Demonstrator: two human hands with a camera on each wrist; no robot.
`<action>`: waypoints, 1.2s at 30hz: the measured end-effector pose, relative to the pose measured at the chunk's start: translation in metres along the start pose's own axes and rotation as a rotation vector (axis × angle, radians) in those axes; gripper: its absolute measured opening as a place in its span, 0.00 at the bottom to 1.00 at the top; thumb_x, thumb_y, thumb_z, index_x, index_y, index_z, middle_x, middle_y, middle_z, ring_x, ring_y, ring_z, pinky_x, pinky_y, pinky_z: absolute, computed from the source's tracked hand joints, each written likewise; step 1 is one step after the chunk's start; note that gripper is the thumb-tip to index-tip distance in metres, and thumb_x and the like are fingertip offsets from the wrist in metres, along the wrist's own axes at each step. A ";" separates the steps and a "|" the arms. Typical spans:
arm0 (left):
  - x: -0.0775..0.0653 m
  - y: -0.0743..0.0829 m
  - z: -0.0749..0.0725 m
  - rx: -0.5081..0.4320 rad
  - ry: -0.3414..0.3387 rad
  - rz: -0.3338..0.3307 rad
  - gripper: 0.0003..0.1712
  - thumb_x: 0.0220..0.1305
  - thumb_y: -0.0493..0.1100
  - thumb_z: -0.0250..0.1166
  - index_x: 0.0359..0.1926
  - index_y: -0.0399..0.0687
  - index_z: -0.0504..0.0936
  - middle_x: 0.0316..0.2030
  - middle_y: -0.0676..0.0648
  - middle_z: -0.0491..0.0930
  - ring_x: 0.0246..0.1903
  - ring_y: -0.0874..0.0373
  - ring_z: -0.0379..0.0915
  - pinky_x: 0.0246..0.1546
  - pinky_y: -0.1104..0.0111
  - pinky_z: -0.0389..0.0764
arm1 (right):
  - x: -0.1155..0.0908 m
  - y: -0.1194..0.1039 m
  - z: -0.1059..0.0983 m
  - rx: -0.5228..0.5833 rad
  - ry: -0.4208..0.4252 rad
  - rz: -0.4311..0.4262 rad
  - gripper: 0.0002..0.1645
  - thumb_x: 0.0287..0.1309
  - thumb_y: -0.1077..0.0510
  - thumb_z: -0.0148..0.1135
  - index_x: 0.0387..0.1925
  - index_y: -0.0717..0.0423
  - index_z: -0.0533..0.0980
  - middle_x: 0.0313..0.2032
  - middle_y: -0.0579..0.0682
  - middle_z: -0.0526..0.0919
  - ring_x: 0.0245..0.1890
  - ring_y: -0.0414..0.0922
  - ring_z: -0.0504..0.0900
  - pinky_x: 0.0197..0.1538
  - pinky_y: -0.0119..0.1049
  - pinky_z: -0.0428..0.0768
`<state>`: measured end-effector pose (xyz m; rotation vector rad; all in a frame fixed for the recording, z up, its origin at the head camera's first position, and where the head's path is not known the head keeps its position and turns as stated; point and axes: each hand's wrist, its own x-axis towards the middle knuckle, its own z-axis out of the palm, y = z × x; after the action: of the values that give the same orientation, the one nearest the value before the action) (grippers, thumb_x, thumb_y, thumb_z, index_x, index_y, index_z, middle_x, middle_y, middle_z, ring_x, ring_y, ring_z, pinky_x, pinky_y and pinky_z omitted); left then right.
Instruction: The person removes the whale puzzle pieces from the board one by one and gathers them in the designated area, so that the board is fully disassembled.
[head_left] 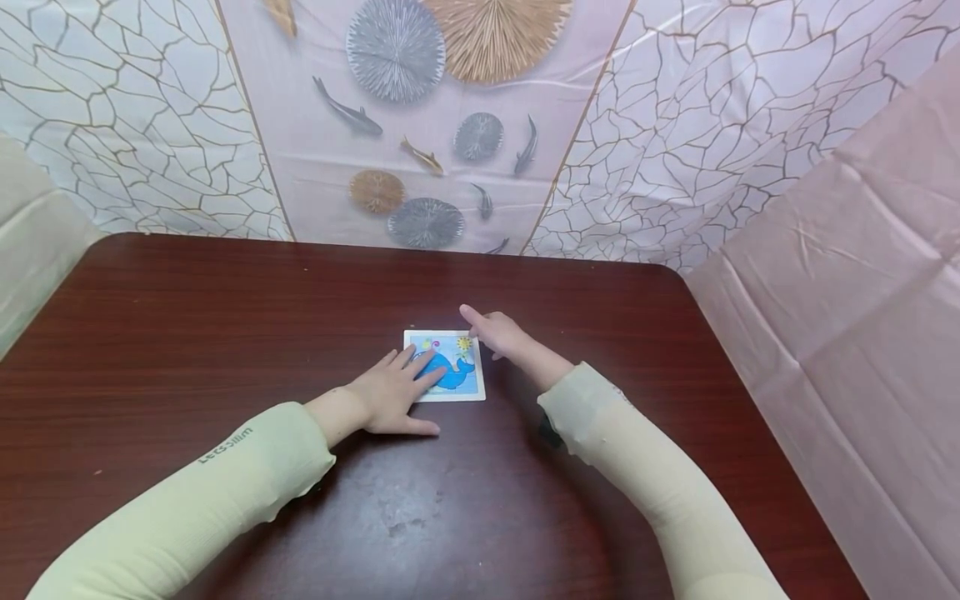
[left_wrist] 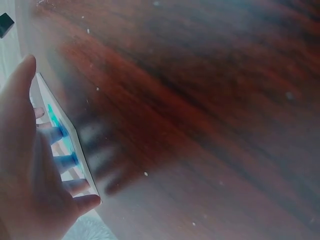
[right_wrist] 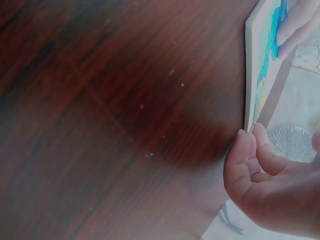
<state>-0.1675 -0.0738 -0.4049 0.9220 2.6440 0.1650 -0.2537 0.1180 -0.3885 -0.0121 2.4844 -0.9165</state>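
A small, flat whale puzzle board (head_left: 469, 389) with a white border lies on the dark wooden table. Its picture shows a blue whale and a yellow sun. My left hand (head_left: 393, 390) rests over the left part of the board with fingers spread and thumb out to the side, covering part of the whale. At the far right corner is my right hand (head_left: 504, 335), one digit stretched out past the edge. The right wrist view shows its curled fingertips (right_wrist: 242, 142) at the corner of the board, one on each side of it.
The reddish-brown table (head_left: 225, 333) reaches a patterned cloth backdrop (head_left: 420, 167) at the far side. A pale pink cloth wall (head_left: 840, 333) stands along the right edge. Small light specks dot the tabletop.
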 end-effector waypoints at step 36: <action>0.018 -0.001 0.002 -0.003 0.068 0.048 0.50 0.59 0.71 0.51 0.72 0.47 0.53 0.72 0.37 0.46 0.72 0.40 0.39 0.71 0.48 0.46 | 0.002 -0.005 0.000 0.170 0.053 0.104 0.22 0.60 0.52 0.59 0.51 0.63 0.77 0.44 0.56 0.81 0.43 0.48 0.78 0.46 0.38 0.82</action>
<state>-0.1809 -0.0632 -0.4116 0.9967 2.6834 0.2160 -0.2559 0.1142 -0.3861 0.1985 2.4209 -1.0928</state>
